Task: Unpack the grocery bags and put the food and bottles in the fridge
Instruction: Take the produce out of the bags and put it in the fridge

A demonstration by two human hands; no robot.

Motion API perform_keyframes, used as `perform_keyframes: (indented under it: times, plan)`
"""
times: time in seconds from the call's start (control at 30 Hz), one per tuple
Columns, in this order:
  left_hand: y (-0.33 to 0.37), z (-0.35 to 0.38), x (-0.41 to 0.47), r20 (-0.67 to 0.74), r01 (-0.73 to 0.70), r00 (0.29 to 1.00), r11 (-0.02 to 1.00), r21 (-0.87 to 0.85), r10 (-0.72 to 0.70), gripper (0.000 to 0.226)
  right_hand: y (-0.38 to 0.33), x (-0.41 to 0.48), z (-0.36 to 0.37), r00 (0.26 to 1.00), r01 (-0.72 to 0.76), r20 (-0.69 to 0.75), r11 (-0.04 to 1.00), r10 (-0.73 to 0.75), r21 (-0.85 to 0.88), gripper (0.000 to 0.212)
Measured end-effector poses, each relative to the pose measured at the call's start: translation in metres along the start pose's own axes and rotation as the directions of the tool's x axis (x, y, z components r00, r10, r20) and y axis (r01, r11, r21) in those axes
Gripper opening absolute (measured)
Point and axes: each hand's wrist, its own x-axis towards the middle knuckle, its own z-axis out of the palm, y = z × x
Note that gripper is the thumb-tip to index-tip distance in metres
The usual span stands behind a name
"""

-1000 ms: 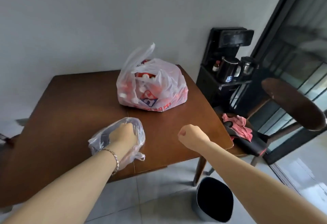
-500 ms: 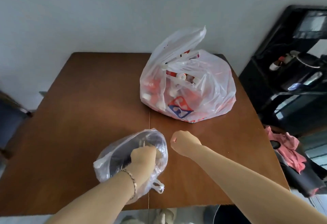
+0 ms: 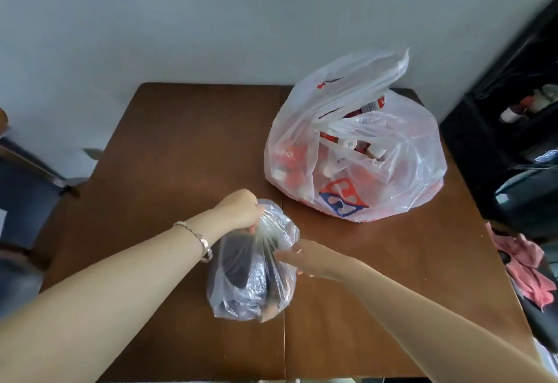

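Observation:
A small clear plastic bag (image 3: 253, 280) with dark items inside stands near the front middle of the brown table (image 3: 181, 147). My left hand (image 3: 241, 210) grips the gathered top of this bag. My right hand (image 3: 305, 257) touches the bag's right side with fingers extended against the plastic. A large white grocery bag (image 3: 359, 153) with a red and blue logo sits at the back right of the table, its handles up, holding red packages and white-capped bottles.
A black stand (image 3: 513, 147) with kettles stands right of the table. A pink cloth (image 3: 525, 274) lies on a chair at the right edge. A dark chair (image 3: 21, 177) sits at the left. The wall is behind the table.
My left hand has lifted the small bag's top upright. My right hand has opened from a fist and reached to the bag's side. The view has moved closer over the table.

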Motion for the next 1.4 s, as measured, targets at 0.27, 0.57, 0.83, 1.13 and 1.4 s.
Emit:
perform_keyframes:
  times: [0.27,0.57,0.83,1.13,1.4]
  plan:
    - [-0.035,-0.024,0.004,0.019,0.031,0.999,0.967,-0.255,-0.027,0.039,-0.011,0.036,0.008,0.993,-0.031,-0.104,0.970,0.058,0.243,0.018]
    - [-0.038,-0.038,0.006,0.165,0.112,0.983,0.967,-0.227,-0.076,0.035,-0.024,0.040,-0.012,0.938,-0.110,-0.114,0.591,0.328,0.799,0.017]
    - [-0.044,-0.036,-0.017,0.246,0.097,0.966,0.994,-0.043,-0.084,0.044,-0.078,0.000,-0.036,0.866,0.423,-0.453,0.796,-0.214,0.432,0.033]
    - [-0.025,-0.003,-0.024,-0.080,-0.530,0.841,0.844,0.082,0.536,0.053,-0.023,-0.030,-0.022,0.739,0.633,-0.309,0.774,-0.599,0.012,0.031]
    - [-0.023,0.016,-0.026,-0.180,-0.519,0.796,0.805,0.286,0.577,0.014,0.006,-0.046,-0.020,0.847,0.435,-0.360,0.899,-0.390,0.050,0.012]
